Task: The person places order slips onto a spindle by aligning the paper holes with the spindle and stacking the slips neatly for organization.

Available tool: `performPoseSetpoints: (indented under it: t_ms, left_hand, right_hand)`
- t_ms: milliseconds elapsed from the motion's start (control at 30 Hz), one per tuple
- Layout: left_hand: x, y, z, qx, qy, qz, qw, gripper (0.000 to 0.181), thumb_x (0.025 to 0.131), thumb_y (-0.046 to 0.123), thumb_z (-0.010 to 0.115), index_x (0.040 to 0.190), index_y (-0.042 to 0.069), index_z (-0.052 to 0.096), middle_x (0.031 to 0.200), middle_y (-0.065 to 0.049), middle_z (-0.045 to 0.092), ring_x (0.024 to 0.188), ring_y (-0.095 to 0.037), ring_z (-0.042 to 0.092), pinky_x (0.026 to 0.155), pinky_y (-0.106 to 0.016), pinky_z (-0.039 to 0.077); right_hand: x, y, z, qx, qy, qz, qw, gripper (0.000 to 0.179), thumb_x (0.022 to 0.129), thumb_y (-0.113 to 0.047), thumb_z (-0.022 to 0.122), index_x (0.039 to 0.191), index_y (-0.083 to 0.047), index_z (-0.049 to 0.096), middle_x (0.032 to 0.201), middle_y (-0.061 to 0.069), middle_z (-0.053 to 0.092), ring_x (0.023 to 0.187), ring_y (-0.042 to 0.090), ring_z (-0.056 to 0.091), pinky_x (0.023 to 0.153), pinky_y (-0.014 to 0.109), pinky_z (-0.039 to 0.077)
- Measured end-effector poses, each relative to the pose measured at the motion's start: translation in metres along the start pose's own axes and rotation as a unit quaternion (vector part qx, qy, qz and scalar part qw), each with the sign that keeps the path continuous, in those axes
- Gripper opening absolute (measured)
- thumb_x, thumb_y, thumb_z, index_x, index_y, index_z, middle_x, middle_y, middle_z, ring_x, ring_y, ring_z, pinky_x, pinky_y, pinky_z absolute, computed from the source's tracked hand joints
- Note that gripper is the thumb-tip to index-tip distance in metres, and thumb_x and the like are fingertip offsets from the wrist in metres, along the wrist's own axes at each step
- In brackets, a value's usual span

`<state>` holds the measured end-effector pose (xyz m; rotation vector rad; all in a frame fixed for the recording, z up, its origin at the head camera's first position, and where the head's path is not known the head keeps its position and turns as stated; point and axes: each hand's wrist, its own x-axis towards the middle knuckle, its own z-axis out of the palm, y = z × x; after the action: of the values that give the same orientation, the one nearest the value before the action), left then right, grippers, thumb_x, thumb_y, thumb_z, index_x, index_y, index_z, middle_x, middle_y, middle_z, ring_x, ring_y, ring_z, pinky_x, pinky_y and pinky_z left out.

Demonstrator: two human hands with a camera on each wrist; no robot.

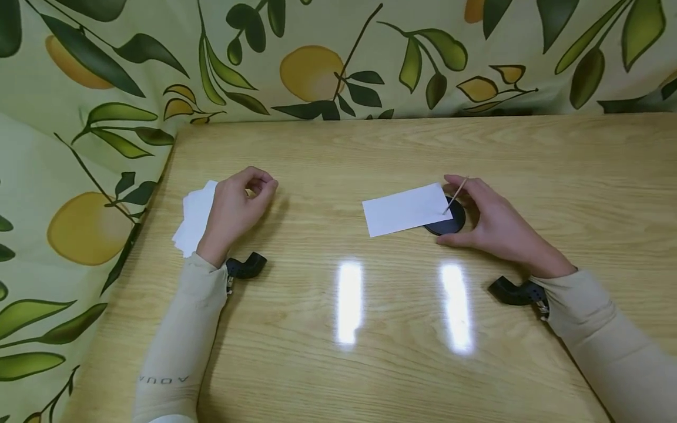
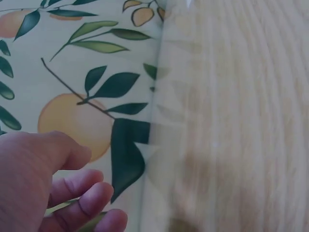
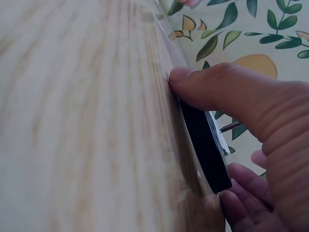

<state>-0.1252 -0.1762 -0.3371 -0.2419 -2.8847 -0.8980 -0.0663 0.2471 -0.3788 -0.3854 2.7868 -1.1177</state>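
In the head view, my right hand [image 1: 497,223] grips the rim of a receipt spike's round black base [image 1: 458,218], thumb on the near side and fingers on the far side. Its thin rod [image 1: 458,192] leans up from a white slip of paper [image 1: 402,210], which lies over part of the base and seems pierced near its right end. At the left, my left hand [image 1: 238,202] hovers by a loose pile of white slips [image 1: 197,220], partly hidden behind it. Its fingers are loosely curled with nothing between them, as the left wrist view also shows.
The wooden table [image 1: 307,294] lies under everything. A leaf-and-fruit patterned cloth [image 1: 312,70] hangs along its back and left edges. Black wrist devices [image 1: 247,266] stick out at both sleeves. Two bright reflections lie on the tabletop.
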Motion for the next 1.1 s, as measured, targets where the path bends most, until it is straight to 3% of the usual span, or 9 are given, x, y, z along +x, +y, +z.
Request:
performPoseSetpoints:
  t_ms: [233, 367, 500, 667, 767, 1000, 1100]
  left_hand:
    - [0.001, -0.009, -0.015, 0.024, -0.006, -0.023, 0.9994, 0.029, 0.094, 0.034, 0.059, 0.108, 0.009, 0.067, 0.096, -0.010, 0.069, 0.087, -0.025, 0.065, 0.074, -0.034, 0.044]
    - [0.001, -0.016, -0.025, 0.060, -0.013, -0.050, 0.9968, 0.038, 0.094, 0.038, 0.058, 0.116, 0.008, 0.064, 0.105, -0.012, 0.068, 0.094, -0.028, 0.065, 0.076, -0.040, 0.046]
    - [0.001, -0.024, -0.032, 0.088, 0.005, -0.080, 0.9929, 0.043, 0.093, 0.042, 0.057, 0.117, 0.006, 0.064, 0.106, -0.014, 0.069, 0.093, -0.030, 0.064, 0.078, -0.044, 0.047]
    - [0.000, -0.035, -0.041, 0.102, 0.006, -0.102, 0.9895, 0.049, 0.090, 0.044, 0.062, 0.117, 0.004, 0.063, 0.107, -0.018, 0.068, 0.087, -0.033, 0.066, 0.079, -0.046, 0.046]
    - [0.001, -0.041, -0.046, 0.107, -0.015, -0.118, 0.9871, 0.056, 0.088, 0.048, 0.065, 0.121, 0.003, 0.062, 0.112, -0.021, 0.066, 0.088, -0.035, 0.065, 0.078, -0.045, 0.044]
    - [0.002, -0.049, -0.061, 0.113, -0.106, -0.166, 0.9737, 0.072, 0.080, 0.047, 0.076, 0.132, 0.003, 0.054, 0.132, -0.025, 0.056, 0.117, -0.040, 0.051, 0.093, -0.054, 0.042]
    - [0.003, -0.054, -0.064, 0.125, -0.125, -0.179, 0.9679, 0.074, 0.079, 0.045, 0.077, 0.134, 0.003, 0.052, 0.134, -0.026, 0.054, 0.116, -0.041, 0.049, 0.093, -0.055, 0.042]
  right_hand:
    - [-0.001, -0.001, 0.000, -0.002, 0.010, -0.001, 0.9999, 0.102, 0.065, -0.034, 0.091, 0.149, -0.020, 0.035, 0.136, 0.008, 0.055, 0.123, 0.032, 0.055, 0.100, 0.047, 0.040]
    - [0.000, 0.000, 0.000, -0.002, 0.013, 0.000, 0.9999, 0.089, 0.065, -0.036, 0.091, 0.139, -0.017, 0.046, 0.147, 0.006, 0.049, 0.125, 0.033, 0.054, 0.101, 0.050, 0.040]
    - [0.001, 0.000, -0.001, -0.002, 0.010, 0.001, 0.9999, 0.080, 0.065, -0.036, 0.091, 0.131, -0.013, 0.051, 0.155, 0.004, 0.040, 0.126, 0.035, 0.052, 0.101, 0.053, 0.040]
    - [0.001, 0.000, 0.000, -0.006, 0.007, 0.006, 0.9999, 0.084, 0.065, -0.037, 0.091, 0.134, -0.013, 0.049, 0.154, 0.004, 0.042, 0.126, 0.034, 0.052, 0.101, 0.051, 0.040]
    - [0.001, 0.000, -0.001, -0.006, 0.006, 0.010, 0.9999, 0.085, 0.065, -0.037, 0.091, 0.135, -0.013, 0.049, 0.153, 0.004, 0.043, 0.126, 0.034, 0.053, 0.100, 0.050, 0.039]
    - [0.001, -0.002, -0.001, -0.006, 0.006, 0.010, 0.9999, 0.084, 0.064, -0.038, 0.091, 0.134, -0.013, 0.049, 0.152, 0.003, 0.044, 0.124, 0.032, 0.054, 0.097, 0.046, 0.038]
    - [0.001, -0.002, -0.001, -0.007, 0.006, 0.010, 0.9999, 0.085, 0.065, -0.038, 0.091, 0.135, -0.014, 0.049, 0.151, 0.004, 0.045, 0.124, 0.031, 0.054, 0.098, 0.046, 0.038]
